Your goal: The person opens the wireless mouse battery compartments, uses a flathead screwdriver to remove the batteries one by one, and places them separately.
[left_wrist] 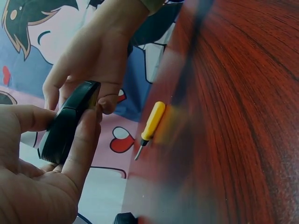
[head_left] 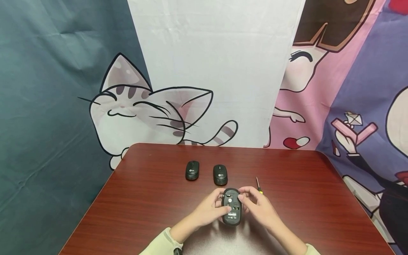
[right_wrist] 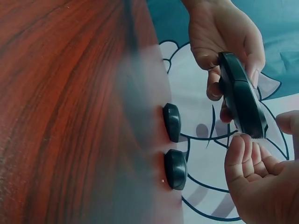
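Note:
A black computer mouse (head_left: 232, 219) is held bottom side up, its underside showing a pale label and a small recess. My left hand (head_left: 211, 209) grips it by the left side, thumb over the underside and fingers beneath. At the mouse's far right edge is my right hand (head_left: 259, 209), fingertips close to its end. In the right wrist view, the right hand (right_wrist: 264, 182) has loosely bent fingers right at the mouse's (right_wrist: 243, 100) end, and its thumb stands apart from it. Seen from the left wrist, the mouse (left_wrist: 70, 121) is edge-on, above the table.
Two more black mice, a left one (head_left: 192, 170) and a right one (head_left: 220, 175), lie farther back on the reddish-brown table (head_left: 143, 198). Right of the hands lies a screwdriver (left_wrist: 153, 122) with a yellow handle. A printed cartoon curtain (head_left: 216, 63) hangs behind the table.

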Available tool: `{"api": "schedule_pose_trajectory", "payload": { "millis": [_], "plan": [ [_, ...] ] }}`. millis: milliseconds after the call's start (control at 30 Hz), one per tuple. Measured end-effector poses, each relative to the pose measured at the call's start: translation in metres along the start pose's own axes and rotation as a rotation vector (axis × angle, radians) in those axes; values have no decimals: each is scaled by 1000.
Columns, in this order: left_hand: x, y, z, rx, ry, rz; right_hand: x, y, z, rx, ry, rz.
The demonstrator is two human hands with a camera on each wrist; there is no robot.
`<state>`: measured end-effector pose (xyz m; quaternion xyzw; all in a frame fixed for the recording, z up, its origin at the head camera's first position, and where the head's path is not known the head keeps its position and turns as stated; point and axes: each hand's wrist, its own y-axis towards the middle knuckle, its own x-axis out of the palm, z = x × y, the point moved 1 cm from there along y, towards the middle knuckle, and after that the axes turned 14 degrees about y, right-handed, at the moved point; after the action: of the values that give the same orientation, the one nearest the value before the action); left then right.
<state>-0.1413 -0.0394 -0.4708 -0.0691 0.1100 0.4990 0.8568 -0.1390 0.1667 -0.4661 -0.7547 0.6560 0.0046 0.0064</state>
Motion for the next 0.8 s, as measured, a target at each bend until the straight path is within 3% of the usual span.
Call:
{"api": "schedule_pose_trajectory", "payload": {
  "millis": [233,800],
  "plan": [
    [-1,-1,-2,20,-6,-16,1,3,-3,-8,-28,-24],
    [-1,0,-3,-22,-3,-16,3,4,-4,-1,-81,-26]
  ]
}}
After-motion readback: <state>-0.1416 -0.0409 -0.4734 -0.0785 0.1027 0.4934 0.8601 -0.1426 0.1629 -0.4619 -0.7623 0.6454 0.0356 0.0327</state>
